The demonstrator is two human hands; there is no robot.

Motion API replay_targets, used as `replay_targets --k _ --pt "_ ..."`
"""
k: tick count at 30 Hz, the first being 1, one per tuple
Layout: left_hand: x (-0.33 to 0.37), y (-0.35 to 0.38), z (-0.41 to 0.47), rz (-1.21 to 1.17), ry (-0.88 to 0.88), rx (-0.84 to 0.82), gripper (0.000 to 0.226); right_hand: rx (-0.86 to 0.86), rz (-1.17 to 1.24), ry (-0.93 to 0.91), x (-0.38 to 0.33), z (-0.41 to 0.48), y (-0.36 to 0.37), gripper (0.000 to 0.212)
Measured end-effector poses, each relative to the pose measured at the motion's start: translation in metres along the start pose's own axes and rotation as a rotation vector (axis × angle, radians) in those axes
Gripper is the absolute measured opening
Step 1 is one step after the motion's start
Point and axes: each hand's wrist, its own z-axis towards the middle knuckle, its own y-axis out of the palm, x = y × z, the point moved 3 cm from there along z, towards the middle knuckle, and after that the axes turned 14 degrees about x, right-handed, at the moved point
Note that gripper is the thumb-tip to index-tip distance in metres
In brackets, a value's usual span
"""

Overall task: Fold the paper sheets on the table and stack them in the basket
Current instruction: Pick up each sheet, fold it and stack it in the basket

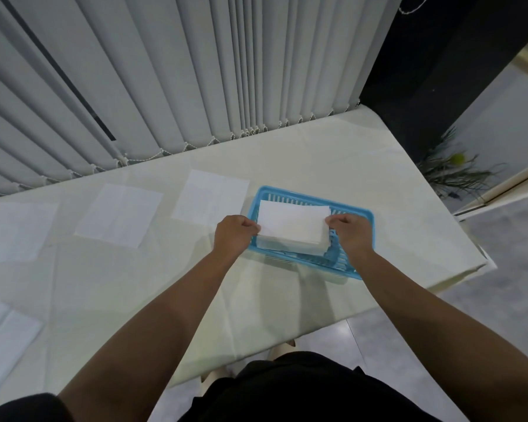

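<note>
1. The left hand [235, 234] is pinching the left edge of a folded white paper sheet [293, 222], and its fingers are curled in.
2. The right hand [352, 233] is pinching the right edge of the same sheet, with its fingers curled in too.
3. The folded sheet is lying flat between both hands, right over a light blue plastic basket [287, 192] with slatted sides.
4. A pile of folded white papers [290, 247] is sitting inside the basket, just under the held sheet. I cannot tell if the sheet is touching the pile.
5. The basket is sitting on a cream table [317, 153], near its right end.
6. Three flat white paper sheets [212, 197] are lying in a row on the table, left of the basket. The nearest one is just beside it.
7. More white paper [3, 333] is lying at the near left side, partly cut off by the edge of the view.
8. Grey hanging blinds [165, 71] are covering the wall behind the table.
9. A spiky green plant [451, 173] is standing past the right end of the table.
</note>
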Motion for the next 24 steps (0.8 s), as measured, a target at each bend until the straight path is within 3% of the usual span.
replay_targets --k 24 --pt "-0.0039 0.0033 -0.0005 0.060 0.053 0.028 0.020 0.051 -0.019 -0.006 0.0050 -0.0089 -0.0057 0.008"
